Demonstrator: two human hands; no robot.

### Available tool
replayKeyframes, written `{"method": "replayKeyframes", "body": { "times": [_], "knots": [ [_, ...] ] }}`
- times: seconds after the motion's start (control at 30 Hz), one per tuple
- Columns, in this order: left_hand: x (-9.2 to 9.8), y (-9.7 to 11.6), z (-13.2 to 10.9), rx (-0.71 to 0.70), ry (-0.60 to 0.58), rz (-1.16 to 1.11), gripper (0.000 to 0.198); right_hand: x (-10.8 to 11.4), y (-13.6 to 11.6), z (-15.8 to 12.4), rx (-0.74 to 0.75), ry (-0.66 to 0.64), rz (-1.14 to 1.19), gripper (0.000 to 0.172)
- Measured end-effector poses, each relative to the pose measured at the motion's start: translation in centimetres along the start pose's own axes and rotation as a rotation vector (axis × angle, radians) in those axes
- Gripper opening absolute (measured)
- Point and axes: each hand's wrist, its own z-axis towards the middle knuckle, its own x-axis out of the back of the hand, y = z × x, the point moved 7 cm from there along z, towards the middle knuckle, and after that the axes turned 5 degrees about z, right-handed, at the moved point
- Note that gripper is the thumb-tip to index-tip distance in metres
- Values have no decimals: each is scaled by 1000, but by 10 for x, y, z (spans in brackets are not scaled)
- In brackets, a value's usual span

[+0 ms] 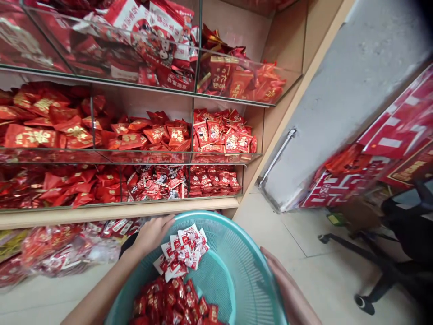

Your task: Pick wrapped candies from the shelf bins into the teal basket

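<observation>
A round teal plastic basket (248,237) with mesh walls is between my hands, tilted toward me. My left hand (154,234) grips its far left rim, fingers pointing toward the shelf. On the opposite side, my right hand (275,266) holds the outer rim, and most of its fingers are hidden behind the wall. Inside the basket lies a pile of small white-and-red candy packets (184,250). Nearer to me is a heap of dark red wrapped candies (176,302), cut off by the frame's bottom.
Ahead stands a wooden shelf (125,219) with glass-fronted compartments full of red packets (157,133). Bagged goods (64,246) lie beneath it at left. To the right are a grey pillar (318,117), red printed boxes (334,180) and a black wheeled chair (375,271) on the tiled floor.
</observation>
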Motion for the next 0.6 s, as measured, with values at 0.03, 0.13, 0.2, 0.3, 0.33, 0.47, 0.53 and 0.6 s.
{"method": "replayKeyframes", "body": {
  "times": [0.03, 0.13, 0.2, 0.3, 0.33, 0.47, 0.53, 0.6],
  "knots": [
    [3, -2, -1, -9, -8, -12, 58, -4, -4, -4, 24, 11, -15, 57],
    [16, -4, 0, -42, -11, -39, 58, -9, -2, -18, 47, 17, 13, 56],
    [25, -4, 1, -47, -15, -38, 58, -10, 5, -23, 66, -2, 30, 55],
    [32, -4, 8, -49, -42, -21, 58, -8, 13, -24, 140, -12, -27, 52],
    [32, -3, 11, -61, -49, -17, 58, -6, 13, -25, 168, 0, -54, 51],
    [26, 4, 25, -128, -76, -5, 57, 2, 12, -25, 240, 71, -162, 51],
    [21, 7, 28, -134, -82, 12, 59, 3, 11, -24, 245, 87, -215, 57],
    [17, 7, 26, -114, -72, 60, 63, 0, 11, -22, 246, 103, -258, 67]
  ]
}}
